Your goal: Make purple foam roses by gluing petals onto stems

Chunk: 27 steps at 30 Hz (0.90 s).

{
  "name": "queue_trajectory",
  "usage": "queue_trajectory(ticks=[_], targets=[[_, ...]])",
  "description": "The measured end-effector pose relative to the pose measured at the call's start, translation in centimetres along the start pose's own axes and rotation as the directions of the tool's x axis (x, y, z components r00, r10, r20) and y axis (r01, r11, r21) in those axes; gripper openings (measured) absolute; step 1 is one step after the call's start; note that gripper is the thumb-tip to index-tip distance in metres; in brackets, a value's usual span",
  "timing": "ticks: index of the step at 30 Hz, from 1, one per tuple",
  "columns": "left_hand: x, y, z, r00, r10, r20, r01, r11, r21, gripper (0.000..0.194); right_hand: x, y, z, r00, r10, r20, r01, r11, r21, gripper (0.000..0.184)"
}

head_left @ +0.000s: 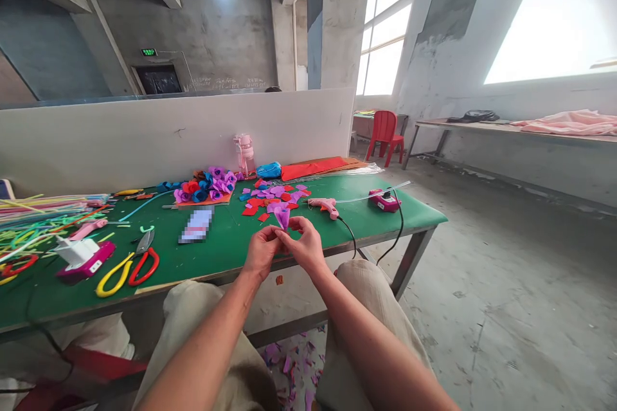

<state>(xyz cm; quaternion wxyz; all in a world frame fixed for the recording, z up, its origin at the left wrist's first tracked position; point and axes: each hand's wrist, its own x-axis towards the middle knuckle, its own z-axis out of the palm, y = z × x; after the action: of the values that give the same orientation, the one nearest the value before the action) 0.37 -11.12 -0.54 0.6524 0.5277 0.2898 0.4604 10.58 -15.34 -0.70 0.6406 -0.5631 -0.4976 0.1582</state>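
Observation:
Between my two hands, just over the table's front edge, is a purple paper flower (282,216), its flared end pointing up. My left hand (263,247) pinches its lower end from the left. My right hand (303,244) closes on it from the right, with thumb and fingers meeting near the same spot. Right behind the hands, purple, red and blue paper petals (277,192) lie scattered on the green table (231,250). A pink glue gun (324,206) rests to the right of them, with its cord hanging over the edge.
Finished paper flowers (207,184) are heaped at the back. A phone (196,224), scissors (139,263) and a power strip (87,260) lie to the left. Another socket block (384,200) stands near the right end. A pink bottle (245,155) stands before the white partition (168,134).

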Motion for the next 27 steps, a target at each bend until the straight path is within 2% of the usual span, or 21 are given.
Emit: queue_trajectory(ticks=[6, 14, 20, 23, 27], targets=[[-0.11, 0.17, 0.07, 0.999, -0.039, 0.020, 0.039, 0.999, 0.008, 0.028, 0.31, -0.10, -0.37, 1.000, 0.026, 0.004, -0.026, 0.998, 0.055, 0.016], [-0.31, 0.80, 0.13, 0.998, -0.057, 0.039, 0.058, 0.998, -0.010, 0.029, 0.39, -0.05, -0.69, 0.999, 0.026, 0.022, -0.029, 0.992, 0.124, 0.015], [-0.31, 0.65, -0.04, 0.998, -0.051, 0.029, 0.051, 0.999, 0.003, 0.029, 0.55, -0.21, -0.88, 0.997, 0.079, 0.022, -0.082, 0.979, 0.188, 0.018], [-0.27, 0.41, -0.06, 0.998, -0.030, 0.049, 0.030, 1.000, -0.004, 0.027, 0.50, -0.09, -0.68, 0.993, 0.108, 0.054, -0.116, 0.981, 0.154, 0.022], [-0.30, 0.40, 0.05, 0.997, -0.040, 0.061, 0.041, 0.999, -0.018, 0.027, 0.35, 0.15, -0.47, 0.996, 0.073, 0.052, -0.079, 0.987, 0.141, 0.023]])
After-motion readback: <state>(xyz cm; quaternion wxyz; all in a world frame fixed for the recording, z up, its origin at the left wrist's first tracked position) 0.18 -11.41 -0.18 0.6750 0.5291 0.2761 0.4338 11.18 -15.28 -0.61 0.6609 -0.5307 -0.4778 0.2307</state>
